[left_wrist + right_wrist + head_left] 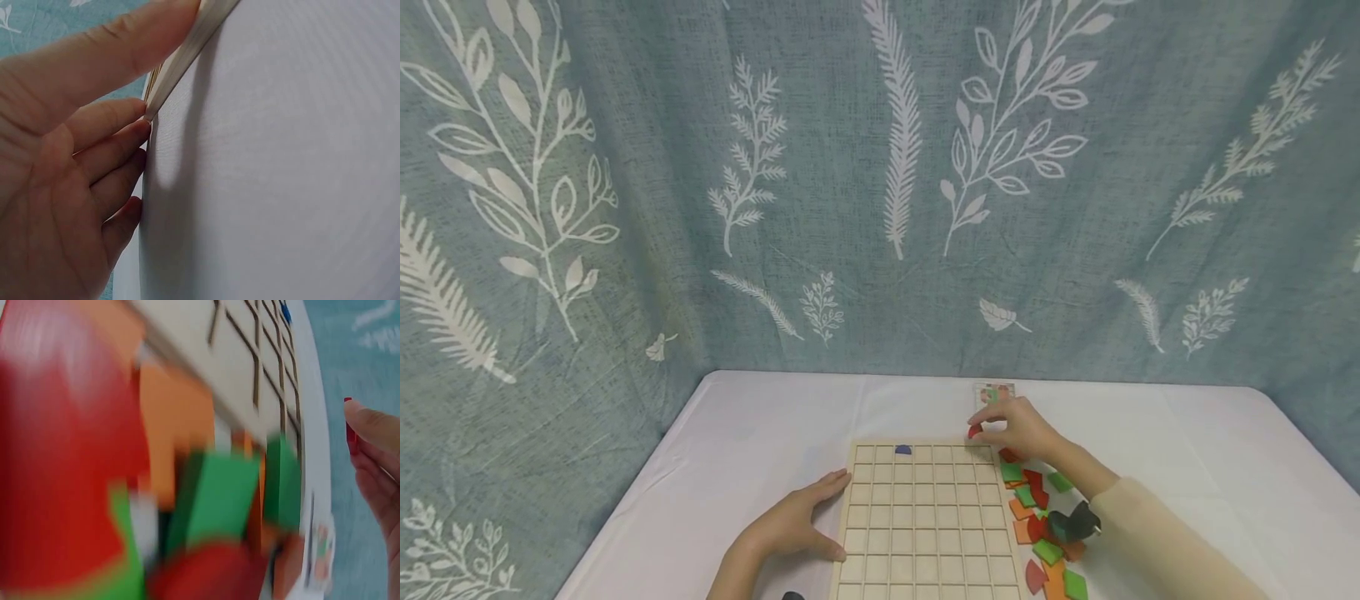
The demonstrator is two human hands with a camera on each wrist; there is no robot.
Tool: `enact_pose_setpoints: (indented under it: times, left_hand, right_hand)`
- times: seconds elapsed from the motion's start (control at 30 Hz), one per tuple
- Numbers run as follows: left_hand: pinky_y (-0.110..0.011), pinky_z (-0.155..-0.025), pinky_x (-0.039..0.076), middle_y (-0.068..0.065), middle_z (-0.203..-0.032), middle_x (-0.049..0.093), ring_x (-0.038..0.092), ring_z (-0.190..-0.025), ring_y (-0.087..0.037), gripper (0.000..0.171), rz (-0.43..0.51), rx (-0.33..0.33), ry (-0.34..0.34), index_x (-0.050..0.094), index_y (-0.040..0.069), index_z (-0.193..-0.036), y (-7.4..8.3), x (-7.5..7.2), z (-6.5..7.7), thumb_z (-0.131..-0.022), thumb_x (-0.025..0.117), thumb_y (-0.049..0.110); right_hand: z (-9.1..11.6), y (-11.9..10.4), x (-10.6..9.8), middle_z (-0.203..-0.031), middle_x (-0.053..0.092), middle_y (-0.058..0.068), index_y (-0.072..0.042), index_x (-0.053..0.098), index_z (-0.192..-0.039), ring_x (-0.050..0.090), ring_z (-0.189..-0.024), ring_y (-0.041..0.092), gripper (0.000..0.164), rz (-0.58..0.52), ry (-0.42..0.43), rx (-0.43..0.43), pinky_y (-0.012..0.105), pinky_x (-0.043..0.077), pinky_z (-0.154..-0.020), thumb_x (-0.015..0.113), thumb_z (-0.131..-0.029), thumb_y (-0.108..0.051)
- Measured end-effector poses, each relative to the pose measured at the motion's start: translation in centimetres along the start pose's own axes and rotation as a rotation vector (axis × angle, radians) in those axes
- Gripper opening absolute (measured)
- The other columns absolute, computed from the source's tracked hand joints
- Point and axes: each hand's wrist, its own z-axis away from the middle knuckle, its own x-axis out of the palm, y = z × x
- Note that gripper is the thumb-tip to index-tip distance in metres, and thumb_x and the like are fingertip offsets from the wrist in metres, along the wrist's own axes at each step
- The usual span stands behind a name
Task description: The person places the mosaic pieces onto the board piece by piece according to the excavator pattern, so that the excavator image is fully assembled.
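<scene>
red tile [974,431] pinched in right hand [1015,427] fingers – above board [925,533] corner

backdrop: teal woven curtain [820,125] printed with white leaves and ferns, behind the table
table cover: plain white cloth [760,425]
far edge: small printed card [994,392] with green and red marks, lying flat

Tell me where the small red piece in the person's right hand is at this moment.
In the head view, the small red piece is pinched in the right hand, just above the far right corner of the wooden grid board.
</scene>
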Motion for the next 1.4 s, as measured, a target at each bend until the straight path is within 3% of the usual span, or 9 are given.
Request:
enact_pose_setpoints:
  times: [0.13, 0.17, 0.23, 0.4, 0.53, 0.87, 1.4]
  left_hand:
    - [-0.061, -0.106, 0.02, -0.019, -0.147, 0.03, 0.023, -0.135, -0.043, 0.101, -0.005, 0.0, 0.0, 0.037, 0.002, -0.139, 0.0, 0.0, 0.0, -0.053, 0.084, 0.028]
    - [-0.061, -0.106, 0.02, -0.019, -0.147, 0.03, 0.023, -0.135, -0.043, 0.101, -0.004, 0.001, -0.001, 0.037, 0.002, -0.139, 0.0, 0.1, 0.0, -0.053, 0.084, 0.028]
    - [-0.061, -0.106, 0.02, -0.019, -0.147, 0.03, 0.023, -0.135, -0.043, 0.1, -0.002, 0.001, -0.005, 0.037, 0.003, -0.139, 0.0, 0.1, 0.0, -0.054, 0.084, 0.028]
    - [-0.063, -0.106, 0.02, -0.019, -0.147, 0.029, 0.023, -0.134, -0.044, 0.1, 0.0, -0.004, -0.011, 0.037, 0.003, -0.139, 0.0, 0.2, 0.1, -0.055, 0.084, 0.027]
    - [-0.063, -0.105, 0.02, -0.019, -0.147, 0.029, 0.023, -0.134, -0.045, 0.099, -0.007, -0.001, -0.012, 0.038, 0.002, -0.139, 0.0, 0.2, 0.2, -0.056, 0.084, 0.028]
    - [-0.064, -0.105, 0.019, -0.018, -0.148, 0.029, 0.023, -0.135, -0.043, 0.1, -0.009, 0.002, -0.004, 0.037, 0.005, -0.14, -0.3, 0.0, 0.1, -0.056, 0.083, 0.031]
    - [-0.062, -0.105, 0.021, -0.018, -0.147, 0.03, 0.024, -0.135, -0.042, 0.1, -0.02, -0.009, 0.01, 0.038, 0.005, -0.14, -0.3, 0.1, -0.3, -0.054, 0.083, 0.032]
  right_hand:
    - [-0.8, -2.2, 1.6, -0.097, 0.071, 0.004, -0.004, 0.071, -0.098, 0.065, -0.094, 0.023, 0.024, -0.04, -0.048, -0.016, 0.052, 0.042, -0.097, 0.072, -0.078, -0.016]
    - [-1.0, -2.6, 2.0, -0.097, 0.07, 0.004, -0.004, 0.071, -0.098, 0.065, -0.095, 0.022, 0.023, -0.045, -0.057, -0.023, 0.049, 0.043, -0.097, 0.072, -0.078, -0.016]
    - [-1.3, -3.7, 3.0, -0.097, 0.07, 0.005, -0.004, 0.071, -0.097, 0.065, -0.094, 0.021, 0.022, -0.039, -0.074, -0.05, 0.038, 0.054, -0.083, 0.072, -0.078, -0.016]
    - [-2.3, -5.8, 5.1, -0.093, 0.071, 0.005, -0.004, 0.072, -0.096, 0.066, -0.09, 0.018, 0.02, -0.007, -0.092, -0.156, 0.026, 0.054, -0.08, 0.072, -0.079, -0.015]
    - [-2.9, -6.9, 6.6, -0.092, 0.071, 0.004, -0.004, 0.072, -0.094, 0.066, -0.089, 0.016, 0.018, 0.014, -0.092, -0.186, 0.024, 0.053, -0.079, 0.072, -0.08, -0.015]
    - [-3.9, -8.3, 9.0, -0.09, 0.07, -0.002, -0.008, 0.072, -0.094, 0.063, -0.087, 0.007, 0.017, 0.059, -0.093, -0.08, 0.018, 0.051, -0.076, 0.071, -0.081, -0.019]
    - [-4.5, -8.2, 10.1, -0.091, 0.071, 0.0, -0.009, 0.071, -0.092, 0.066, -0.09, 0.014, 0.019, 0.07, -0.039, 0.049, 0.025, 0.053, -0.081, 0.074, -0.077, -0.018]
